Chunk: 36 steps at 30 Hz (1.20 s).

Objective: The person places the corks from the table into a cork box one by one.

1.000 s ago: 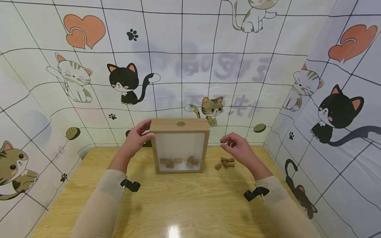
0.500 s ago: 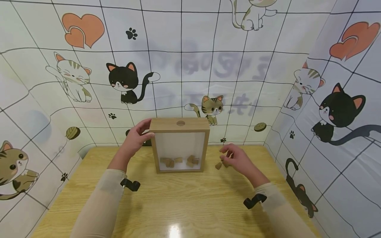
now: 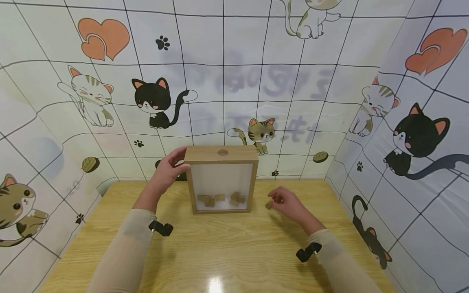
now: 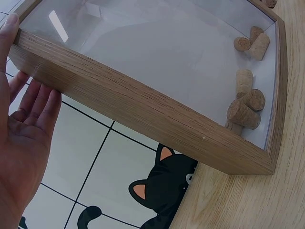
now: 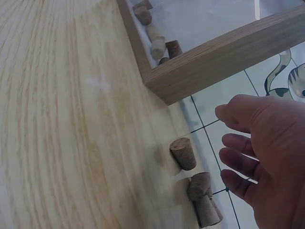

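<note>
Principal item: tapered cork (image 5: 183,154), brown, loose on the bench (image 3: 234,252), to the right of the box. Close by: second cork (image 5: 199,187) and third cork (image 5: 207,212), touching each other, with a sliver of another behind.

Risks, as judged: rounded sides could let the tapered cork roll if a fingertip nudges it off-centre; a wide sweep could scatter its neighbours; an uneven push at the box's upper corner could tip the box.

Orientation: in the right wrist view the tapered cork's long axis runs aslant, broad end toward the upper left, narrower end toward the lower right. Whether it lies flat or stands tilted cannot be told.

Right hand (image 3: 288,204): beside the loose corks, fingers bent; grip apart, nothing visible between thumb and fingers.

Left hand (image 3: 163,174): at the box's upper left; grip clamped on the frame, thumb at the front edge, fingers toward the back.

Box (image 3: 221,177): wood-framed, pale within, upright on the bench; round opening (image 3: 222,152) in its top; boxed corks (image 4: 259,46) along the bottom in two groups.

Backdrop: patterned sheet (image 3: 205,81), gridded, printed with cats, hearts and paw marks, behind the bench.
</note>
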Each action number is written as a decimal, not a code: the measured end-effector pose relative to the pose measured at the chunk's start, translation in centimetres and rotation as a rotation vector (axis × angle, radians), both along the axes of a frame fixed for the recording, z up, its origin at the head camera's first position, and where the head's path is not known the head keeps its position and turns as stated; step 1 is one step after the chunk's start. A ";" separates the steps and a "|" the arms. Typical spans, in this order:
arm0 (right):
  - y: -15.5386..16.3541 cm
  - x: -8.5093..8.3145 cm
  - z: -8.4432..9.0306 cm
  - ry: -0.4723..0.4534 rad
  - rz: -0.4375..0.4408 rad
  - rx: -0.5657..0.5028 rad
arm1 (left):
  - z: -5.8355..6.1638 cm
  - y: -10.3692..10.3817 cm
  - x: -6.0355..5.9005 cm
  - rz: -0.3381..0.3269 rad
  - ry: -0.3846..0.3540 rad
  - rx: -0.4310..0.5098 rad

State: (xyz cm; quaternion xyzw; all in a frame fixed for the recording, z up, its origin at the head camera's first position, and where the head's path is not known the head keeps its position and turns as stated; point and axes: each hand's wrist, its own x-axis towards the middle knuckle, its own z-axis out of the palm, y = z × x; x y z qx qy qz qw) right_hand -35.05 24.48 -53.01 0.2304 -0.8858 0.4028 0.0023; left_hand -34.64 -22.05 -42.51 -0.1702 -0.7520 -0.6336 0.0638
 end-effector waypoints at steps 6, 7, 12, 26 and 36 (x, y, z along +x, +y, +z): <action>-0.1 -0.2 -1.0 0.012 0.065 0.010 | -0.1 0.0 0.0 0.004 0.001 -0.008; -0.1 -0.2 -1.2 0.015 0.074 0.018 | -0.1 0.0 0.0 0.005 0.000 -0.012; -0.1 -0.4 -1.8 -0.017 0.083 0.057 | -0.2 -0.1 0.0 0.007 -0.003 -0.017; -0.2 -0.5 -2.6 -0.045 0.054 0.126 | -0.2 0.0 0.0 0.000 0.007 -0.015; -0.2 -0.3 -2.9 -0.024 0.074 0.173 | -0.3 -0.1 0.0 0.005 0.010 -0.021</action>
